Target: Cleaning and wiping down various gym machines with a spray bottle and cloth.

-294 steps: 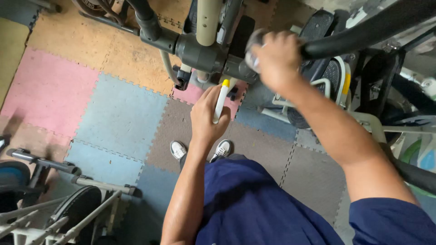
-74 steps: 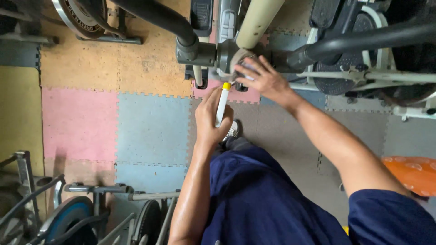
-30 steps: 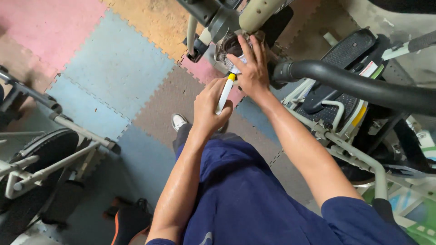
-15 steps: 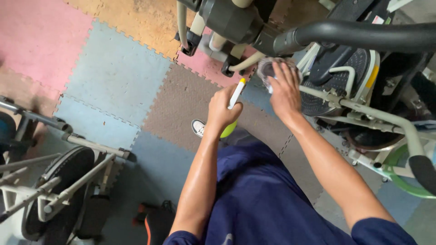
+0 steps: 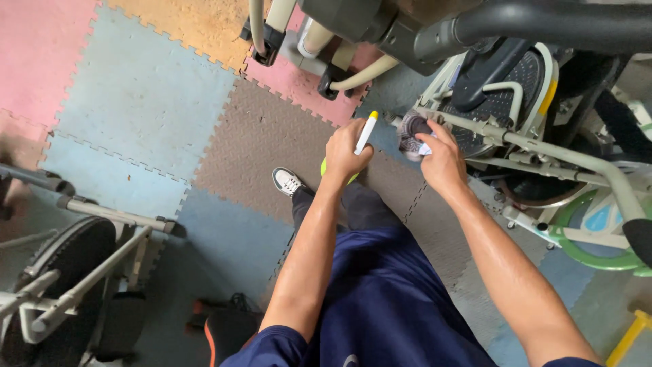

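My left hand (image 5: 345,152) grips a green spray bottle with a white and yellow nozzle (image 5: 367,130) that points up and away. My right hand (image 5: 441,158) is closed around a crumpled grey and white cloth (image 5: 411,129) and presses it against a thin grey bar (image 5: 543,144) of the exercise machine on the right. The two hands are close together, a little apart. A thick black handlebar (image 5: 557,24) of the machine crosses the top right above them.
The floor is covered in interlocking foam mats (image 5: 142,95) in pink, blue, brown and orange. An exercise bike with a dark wheel (image 5: 61,265) stands at the lower left. My white shoe (image 5: 286,181) rests on the brown mat. A green hoop (image 5: 584,251) lies at the right.
My view has dropped and shifted. My right hand has moved with the cloth from the machine's upper joint down to the thin grey bar. The left hand has kept the bottle raised beside it.
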